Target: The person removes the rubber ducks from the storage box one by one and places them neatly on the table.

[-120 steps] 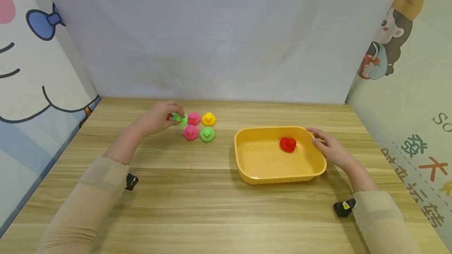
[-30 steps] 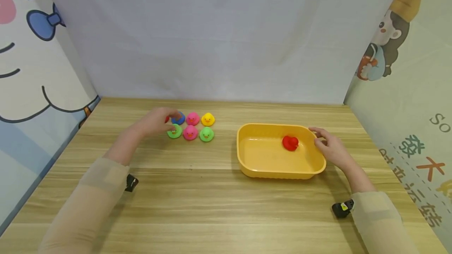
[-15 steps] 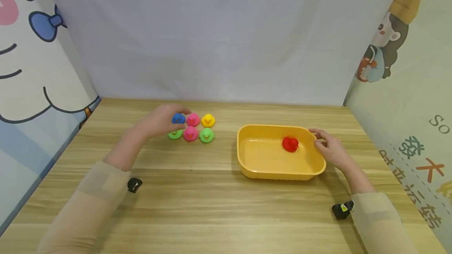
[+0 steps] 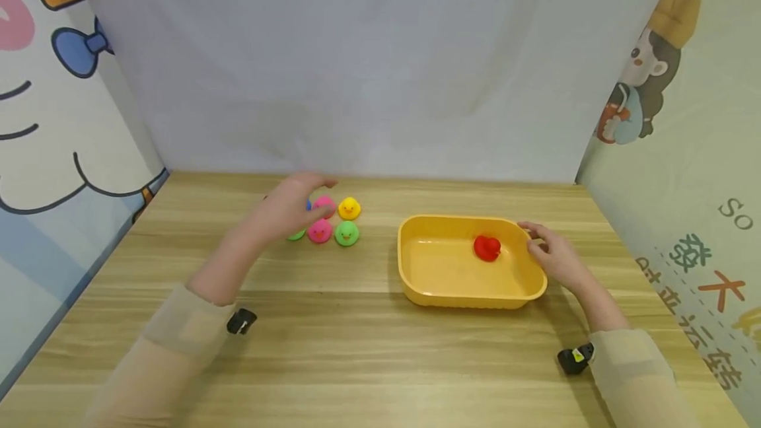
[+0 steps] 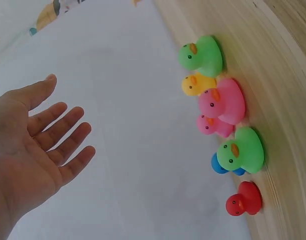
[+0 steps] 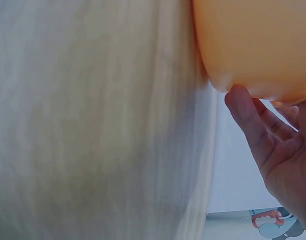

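My left hand [image 4: 291, 207] hovers above several small toy ducks, its fingers relaxed and apart with nothing between them. In the left wrist view it stands clear of them. The ducks lie in two rows: a pink duck [image 4: 320, 231] and a green duck [image 4: 347, 234] in front, a yellow duck [image 4: 349, 209] behind. The left wrist view also shows a second green duck [image 5: 242, 150], a blue duck [image 5: 220, 164] and a red duck [image 5: 245, 199]. My right hand [image 4: 557, 257] touches the right end of a yellow plastic basin [image 4: 410, 286] with loosely extended fingers.
Inside the basin sits one red duck [image 4: 487, 248]. The wooden table [image 4: 333, 355] ends at a pale cloth backdrop [image 4: 380, 71], with printed panels on both sides. A small black wrist camera [image 4: 240, 321] is worn on the left wrist, another on the right.
My left hand set the green duck down at the front row's left end, let go, then rose and moved right over the ducks. My right hand stays at the basin, which shifted slightly.
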